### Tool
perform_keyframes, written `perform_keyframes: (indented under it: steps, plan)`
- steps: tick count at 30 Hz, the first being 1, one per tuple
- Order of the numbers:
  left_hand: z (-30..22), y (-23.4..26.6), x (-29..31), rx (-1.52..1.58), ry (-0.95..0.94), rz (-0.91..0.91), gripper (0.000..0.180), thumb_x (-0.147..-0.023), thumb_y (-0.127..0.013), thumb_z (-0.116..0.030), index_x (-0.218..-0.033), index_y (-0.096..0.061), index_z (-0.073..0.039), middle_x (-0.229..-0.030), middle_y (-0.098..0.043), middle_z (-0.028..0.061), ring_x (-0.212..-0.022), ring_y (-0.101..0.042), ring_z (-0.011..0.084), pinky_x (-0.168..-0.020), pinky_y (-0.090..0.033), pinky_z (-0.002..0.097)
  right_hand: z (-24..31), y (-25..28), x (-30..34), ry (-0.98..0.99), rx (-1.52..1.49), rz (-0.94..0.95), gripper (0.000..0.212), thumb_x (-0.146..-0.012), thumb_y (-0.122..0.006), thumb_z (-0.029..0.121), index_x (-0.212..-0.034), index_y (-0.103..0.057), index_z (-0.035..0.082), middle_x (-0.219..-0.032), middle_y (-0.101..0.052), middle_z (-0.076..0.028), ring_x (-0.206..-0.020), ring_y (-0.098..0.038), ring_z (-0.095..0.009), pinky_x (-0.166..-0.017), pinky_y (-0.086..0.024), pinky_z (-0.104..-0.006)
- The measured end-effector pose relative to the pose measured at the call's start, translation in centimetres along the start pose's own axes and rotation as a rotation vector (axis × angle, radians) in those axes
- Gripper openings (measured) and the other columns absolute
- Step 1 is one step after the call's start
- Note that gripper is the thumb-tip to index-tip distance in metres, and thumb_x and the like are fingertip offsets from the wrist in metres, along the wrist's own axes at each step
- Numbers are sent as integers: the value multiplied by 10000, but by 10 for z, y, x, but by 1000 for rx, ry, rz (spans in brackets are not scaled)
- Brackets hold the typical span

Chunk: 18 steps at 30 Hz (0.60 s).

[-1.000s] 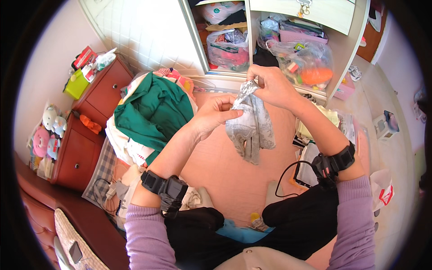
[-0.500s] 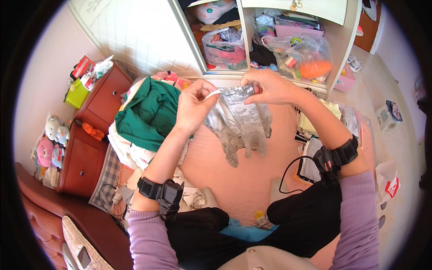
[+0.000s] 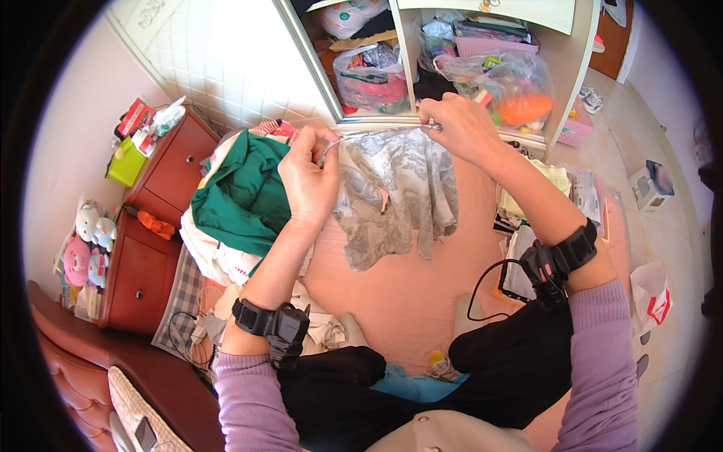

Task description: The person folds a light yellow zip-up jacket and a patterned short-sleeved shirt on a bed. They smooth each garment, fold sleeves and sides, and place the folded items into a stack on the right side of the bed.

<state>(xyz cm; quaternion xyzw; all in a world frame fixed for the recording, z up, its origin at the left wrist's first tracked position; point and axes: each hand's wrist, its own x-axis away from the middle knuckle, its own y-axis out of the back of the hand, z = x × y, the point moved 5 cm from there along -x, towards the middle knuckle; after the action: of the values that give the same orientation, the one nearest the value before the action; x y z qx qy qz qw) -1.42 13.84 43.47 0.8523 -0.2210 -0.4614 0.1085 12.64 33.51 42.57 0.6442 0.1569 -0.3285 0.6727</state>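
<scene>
A thin grey-and-white patterned garment hangs spread out over the pink sheet, its top edge stretched between my two hands. My left hand pinches one top corner, fingers closed. The other corner is gripped by my right hand, thumb against fingers. Its lower edge is uneven, and a small patch of pink shows through near the middle. Left of my left hand lies a heap of clothes with a green garment on top of white cloth.
Folded clothes are stacked on the right of the pink bed. Ahead stands an open wardrobe with stuffed plastic bags. Red-brown drawers are at left, soft toys beside them. A black cable hangs from my right wrist strap.
My hands have moved apart, the left one leftward and the right one slightly up and right. The patterned garment has gone from bunched to spread wide between them.
</scene>
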Motion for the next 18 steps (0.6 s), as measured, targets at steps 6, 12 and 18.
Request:
perform_keyframes:
  steps: [6,12,18]
  plan:
    - [20,21,-6,-7,26,-153,101,-821,-657,28,-882,-642,-51,-611,-352,-25,-563,-316,82,-508,-317,246,-22,-4,9,-106,-35,97,237,-756,-769,260,-829,-614,96,-746,-653,-81,-795,-645,-303,-638,-480,-449]
    - [64,35,-7,126,225,-235,108,-837,-639,26,-920,-663,-39,-608,-411,-71,-556,-344,30,-498,-298,232,-28,5,12,-163,30,223,280,-713,-802,302,-761,-649,72,-792,-689,-90,-808,-675,-305,-669,-516,-429]
    - [77,31,1,203,360,-175,114,-861,-640,5,-972,-665,-8,-625,-467,-78,-557,-356,14,-499,-279,212,-37,0,13,-338,-178,189,215,-836,-699,226,-773,-616,39,-754,-685,-130,-591,-677,-220,-586,-497,-367]
